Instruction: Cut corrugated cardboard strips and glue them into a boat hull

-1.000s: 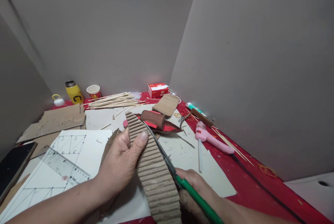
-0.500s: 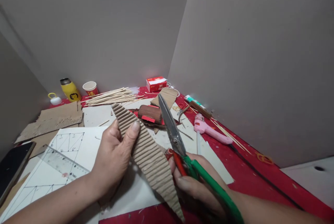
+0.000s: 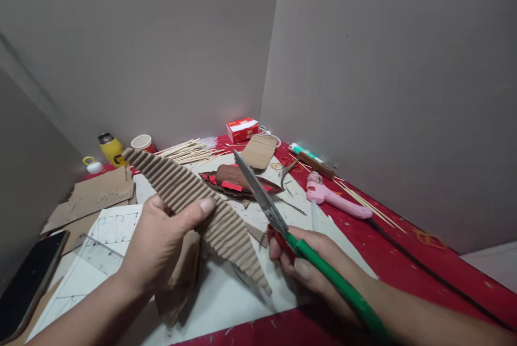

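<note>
Pinched between thumb and fingers of my left hand (image 3: 161,244) is a long corrugated cardboard piece (image 3: 181,187), curved along its upper edge and pointed at both ends. My right hand (image 3: 315,265) grips a pair of scissors (image 3: 262,195) with green and red handles. The blades look closed, point up and away, and stand apart from the cardboard on its right. Behind the blades lies a brown model boat (image 3: 232,176) with red patches. A brown cardboard form (image 3: 181,276) shows below my left hand, partly hidden.
At the right lies a pink glue gun (image 3: 337,200) with a black cord. Wooden sticks (image 3: 188,149), a paper cup (image 3: 142,143), a yellow bottle (image 3: 111,149) and a red box (image 3: 242,129) stand at the back. A phone (image 3: 32,284), ruler (image 3: 100,254) and cardboard sheets (image 3: 97,187) lie left.
My left hand has moved left and turned the cardboard to a flatter slant. The scissors have shifted slightly, still in my right hand. The view has turned a little.
</note>
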The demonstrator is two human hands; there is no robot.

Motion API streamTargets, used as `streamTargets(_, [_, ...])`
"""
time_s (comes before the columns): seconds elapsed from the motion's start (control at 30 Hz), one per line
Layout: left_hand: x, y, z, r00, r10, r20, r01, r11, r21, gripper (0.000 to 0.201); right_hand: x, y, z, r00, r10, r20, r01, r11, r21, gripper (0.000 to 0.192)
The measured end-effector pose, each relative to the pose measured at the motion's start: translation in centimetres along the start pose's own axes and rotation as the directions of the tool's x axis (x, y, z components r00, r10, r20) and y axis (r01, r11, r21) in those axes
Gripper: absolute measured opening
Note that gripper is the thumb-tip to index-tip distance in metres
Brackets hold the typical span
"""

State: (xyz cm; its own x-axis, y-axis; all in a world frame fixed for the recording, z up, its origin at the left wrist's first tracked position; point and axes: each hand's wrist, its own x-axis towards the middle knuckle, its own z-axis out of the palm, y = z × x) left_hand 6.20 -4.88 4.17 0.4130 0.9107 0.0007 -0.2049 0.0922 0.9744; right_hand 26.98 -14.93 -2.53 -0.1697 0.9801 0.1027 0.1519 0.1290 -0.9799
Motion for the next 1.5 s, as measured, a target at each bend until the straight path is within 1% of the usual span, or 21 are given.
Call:
streamTargets(0.07, [0.4,0.9,-0.6,0.995,0.083,-0.048,-0.083,0.996,0.011,0.015,0.3,-0.4,-0.3,0.997,-0.057,0.059,0.062,0.993,-0.096,0.055])
streamTargets(0.13, [0.5,1.4,-1.1,0.989,0.134,-0.063,-0.133,0.991,0.016,0.016,0.6,-1.0,-0.3,0.989,-0.080,0.122,0.100,0.981,-0.167,0.063])
streamTargets(0.2, [0.6,1.4,-1.3,0.986,0.150,-0.072,-0.150,0.989,0.017,0.017,0.8,-1.5,0.0,0.984,-0.079,0.162,0.116,0.966,-0.233,0.068])
streamTargets(0.27, [0.6,1.2,-1.4,0.986,0.146,-0.084,-0.144,0.989,0.026,0.017,0.8,-1.9,0.2,0.983,-0.070,0.168,0.118,0.948,-0.294,0.068])
streamTargets(0.4, [0.6,0.8,-1.5,0.988,0.130,-0.088,-0.125,0.990,0.061,0.017,0.6,-2.0,0.3,0.990,-0.079,0.113,0.115,0.923,-0.367,0.051])
streamTargets(0.5, [0.6,0.8,-1.5,0.988,0.131,-0.078,-0.125,0.989,0.072,0.017,0.4,-2.0,0.3,0.994,-0.050,0.093,0.085,0.901,-0.424,0.035])
streamTargets(0.57, [0.6,0.8,-1.5,0.987,0.137,-0.078,-0.131,0.988,0.082,0.017,0.3,-2.1,0.3,0.997,-0.031,0.072,0.061,0.887,-0.458,0.028])
streamTargets(0.63, [0.6,0.9,-1.5,0.987,0.135,-0.083,-0.128,0.988,0.092,0.017,0.3,-2.2,0.4,0.998,-0.022,0.063,0.049,0.883,-0.467,0.025])
streamTargets(0.77, [0.6,0.8,-1.5,0.989,0.122,-0.087,-0.115,0.990,0.084,0.016,0.3,-2.1,0.4,0.997,-0.002,0.073,0.034,0.903,-0.429,0.020])
streamTargets(0.9, [0.5,0.8,-1.3,0.988,0.126,-0.089,-0.119,0.990,0.075,0.015,0.0,-1.3,0.4,0.997,-0.018,0.072,0.045,0.919,-0.392,0.016])
streamTargets(1.0, [0.5,0.7,-1.2,0.987,0.121,-0.101,-0.113,0.991,0.076,0.018,-0.1,-0.2,0.4,0.995,-0.006,0.097,0.044,0.918,-0.394,0.019])
streamTargets(1.1, [0.5,0.7,-1.1,0.984,0.116,-0.137,-0.103,0.990,0.095,0.021,0.0,0.3,0.2,0.992,0.017,0.128,0.036,0.916,-0.400,0.029])
streamTargets(1.2, [0.5,0.8,-1.1,0.977,0.136,-0.166,-0.120,0.988,0.100,0.023,0.1,-0.5,0.0,0.989,-0.014,0.144,0.072,0.912,-0.403,0.043])
streamTargets(1.27, [0.5,0.8,-1.2,0.973,0.159,-0.170,-0.141,0.984,0.109,0.023,0.2,-1.4,0.0,0.992,-0.049,0.120,0.095,0.905,-0.414,0.047])
streamTargets(1.37, [0.4,0.9,-1.2,0.971,0.168,-0.167,-0.146,0.979,0.139,0.022,0.2,-2.4,0.2,0.995,-0.058,0.077,0.087,0.892,-0.443,0.041])
streamTargets(1.5, [0.4,0.8,-1.0,0.973,0.168,-0.158,-0.144,0.977,0.156,0.020,0.2,-2.1,0.3,0.997,-0.031,0.066,0.059,0.881,-0.469,0.032])
